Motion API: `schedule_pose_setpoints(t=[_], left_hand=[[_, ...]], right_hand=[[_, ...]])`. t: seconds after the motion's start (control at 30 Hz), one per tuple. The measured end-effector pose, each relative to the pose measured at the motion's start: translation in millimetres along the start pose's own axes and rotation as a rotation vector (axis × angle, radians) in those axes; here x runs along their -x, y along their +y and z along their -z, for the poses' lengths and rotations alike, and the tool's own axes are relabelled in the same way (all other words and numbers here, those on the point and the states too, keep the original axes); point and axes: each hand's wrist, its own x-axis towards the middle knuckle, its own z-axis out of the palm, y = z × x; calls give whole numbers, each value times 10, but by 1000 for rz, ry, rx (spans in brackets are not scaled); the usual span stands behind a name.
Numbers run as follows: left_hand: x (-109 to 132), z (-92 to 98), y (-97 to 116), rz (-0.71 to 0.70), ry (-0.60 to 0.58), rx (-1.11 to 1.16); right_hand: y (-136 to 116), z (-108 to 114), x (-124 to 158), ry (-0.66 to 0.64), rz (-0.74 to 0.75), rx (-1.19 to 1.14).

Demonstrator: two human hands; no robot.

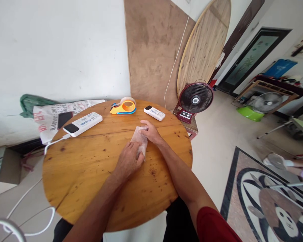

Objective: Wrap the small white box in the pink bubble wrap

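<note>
A flat, whitish translucent packet, looking like bubble wrap (pixel 142 148), lies on the round wooden table (pixel 91 174). What is inside it cannot be made out. My left hand (pixel 128 159) holds its near left part, fingers bent over the top and thumb at the near edge. At the far right end, my right hand (pixel 151 132) grips it between the thumb and fingers. Beyond the hands stand an orange and blue tape dispenser (pixel 123 106) with a roll of tape and a small white device (pixel 154 113) with a dark end.
A larger white device (pixel 83 124) with a plugged-in white cable (pixel 57 140) lies at the table's far left. A printed sack (pixel 44 121) hangs by the wall there. A dark red fan (pixel 195 99) stands on a stool (pixel 190 126) beyond the right edge.
</note>
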Motion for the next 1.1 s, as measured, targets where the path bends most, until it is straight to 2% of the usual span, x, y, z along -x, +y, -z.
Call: schedule_pose_setpoints(t=[0.27,0.43,0.63,0.83,1.1], left_hand=[[-2,-31,-42,50,17,-6],[2,-44,-59,56,68,-70],[15,-69,-81,187,162,-172],[25,-117,-97,319,267,-103],[16,-113,-108,337,203,12]], right_hand=[[-306,74,93,-101,19,-218],[-468,90,154,-140,68,-140],[-616,53,350,-124,118,-15],[-742,51,600,-78,145,9],[-687,-57,803,15,98,2]])
